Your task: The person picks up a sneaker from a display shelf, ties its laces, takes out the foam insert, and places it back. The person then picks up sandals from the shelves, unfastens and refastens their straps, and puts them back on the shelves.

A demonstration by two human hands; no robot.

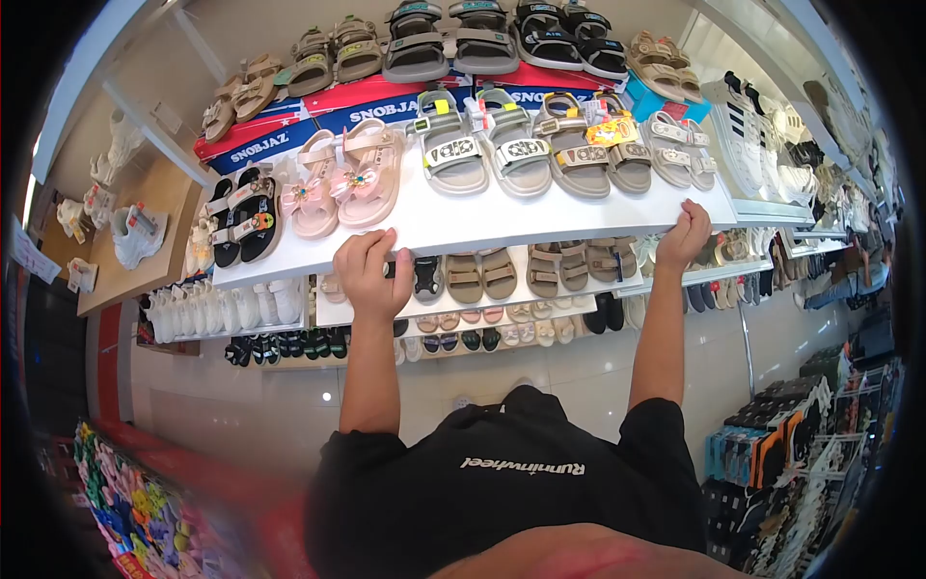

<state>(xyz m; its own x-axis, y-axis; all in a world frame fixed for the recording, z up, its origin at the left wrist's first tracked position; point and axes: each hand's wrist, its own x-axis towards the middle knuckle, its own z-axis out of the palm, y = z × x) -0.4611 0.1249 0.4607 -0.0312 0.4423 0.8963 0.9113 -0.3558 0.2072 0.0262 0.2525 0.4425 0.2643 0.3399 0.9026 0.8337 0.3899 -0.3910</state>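
A white display shelf (453, 214) is stretched across the view, and a lower shelf (338, 314) filled with more sandals is seen beneath its front edge. Along the back, blue-and-red SNOBJAZ shoe boxes (371, 109) are topped with further sandals. On the display shelf, five pairs are set side by side: black sandals (258, 246) at the left end, then pink bow sandals (371, 183), grey sandals (453, 154), taupe sandals (579, 159) and, at the right, small beige sandals (672, 152). The left hand (369, 275) is placed at the shelf's front edge below the pink pair, its fingers bent and thumb raised; the right hand (683, 236) is rested at the same edge, fingers bent, below the beige pair. Whether the edge is gripped by either cannot be told. A yellow-orange tag (615, 131) is attached to the taupe pair.
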